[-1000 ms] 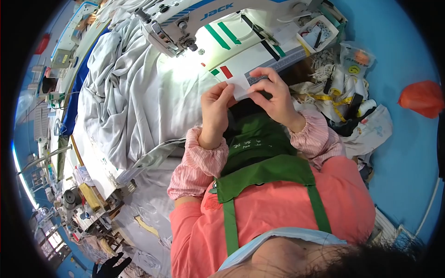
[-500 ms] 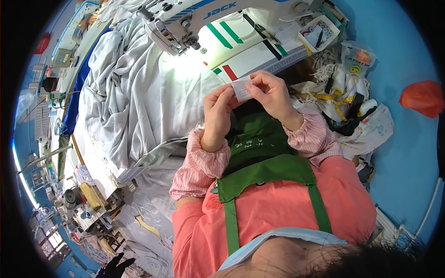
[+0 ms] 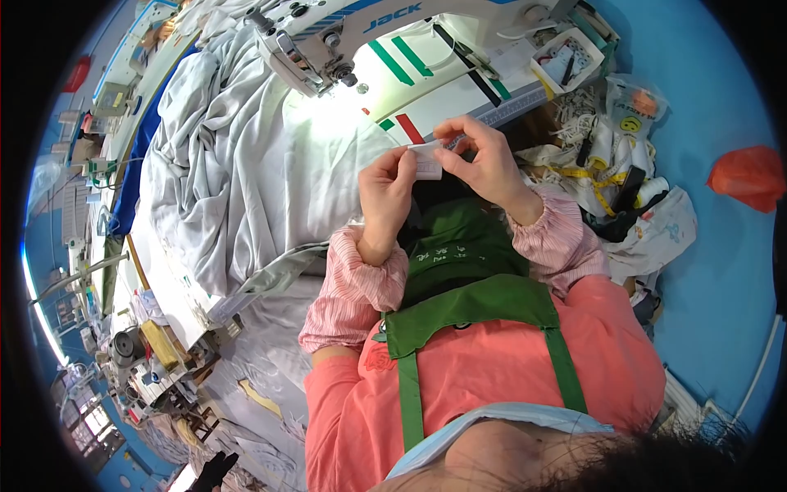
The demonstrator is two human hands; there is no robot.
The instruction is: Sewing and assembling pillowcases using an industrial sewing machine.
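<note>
Label: a small white fabric tag (image 3: 428,161) is held level, long axis left-right.
Left hand (image 3: 385,190): pinched on its left end.
Right hand (image 3: 484,156): pinched on its right end.
Backdrop: white sewing machine (image 3: 344,41), grey cloth (image 3: 238,180).

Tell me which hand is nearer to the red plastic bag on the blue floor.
Right. The right hand pinches the small white label from the side towards the red plastic bag. The left hand holds the label's opposite edge, farther from the bag.

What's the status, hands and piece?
Left hand and right hand both pinch the small white label. Label held above the lap, short of the sewing machine. Grey fabric heaped at left, nothing between.
</note>
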